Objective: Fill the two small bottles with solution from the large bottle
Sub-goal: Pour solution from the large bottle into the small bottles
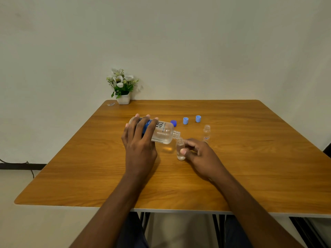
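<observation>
Forearms come in from six o'clock, so start there: the left hand (pixel 138 140) is wrapped over the back half of the large bottle (pixel 162 134), fingers curled across the label. The right hand (pixel 200 153) pinches the near small bottle (pixel 180 149) between thumb and fingertips, holding it upright on the table (pixel 250 167). Only the one head view, looking down. The large bottle is about dead centre of the tabletop, lifted off the wood and lying almost flat. Its long axis runs nine to three, base at nine, open mouth at three and dipped a touch, right over the small bottle's neck. Can't tell if anything's actually running, it's too clear to see, though the small one looks to have some in the bottom. The other small bottle (pixel 206 133) stands open at roughly two o'clock from it, near but apart. A dark blue cap (pixel 173 123) and a pair of light blue caps (pixel 185 120) line up toward twelve. My worry is that wide mouth over a tiny neck: tip a hair too far and it glugs, overshoots and floods the table. Plus a nudge from the big neck could topple that lightly pinched bottle.
</observation>
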